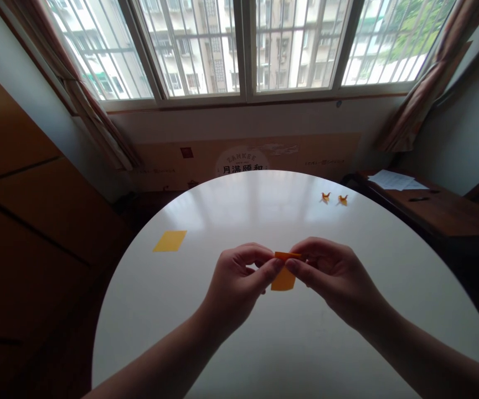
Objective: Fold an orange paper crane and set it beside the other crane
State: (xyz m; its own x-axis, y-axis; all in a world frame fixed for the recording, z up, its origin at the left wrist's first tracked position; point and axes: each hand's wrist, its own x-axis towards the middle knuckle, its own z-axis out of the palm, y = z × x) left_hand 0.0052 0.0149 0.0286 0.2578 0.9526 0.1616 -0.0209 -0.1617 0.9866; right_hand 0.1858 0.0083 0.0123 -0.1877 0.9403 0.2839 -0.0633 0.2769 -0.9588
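Observation:
Between my two hands is a small piece of orange paper (283,280), held up over the white table with its upper edge bent over in a fold. My left hand (243,274) pinches the paper's left side between thumb and fingers. From the other side, my right hand (329,266) pinches it too, and the two thumb tips nearly meet at the fold. Part of the paper is hidden behind the thumbs. A flat yellow sheet of paper (170,241) lies on the table to the left. Two small folded paper cranes (325,197) stand side by side at the far right.
The round white table (206,332) has a curved edge all around. Beyond its right side stands a brown wooden desk (463,216) with white papers (392,180) on it. A wooden cabinet (23,221) is at the left. Curtains (93,116) flank the barred window at the back.

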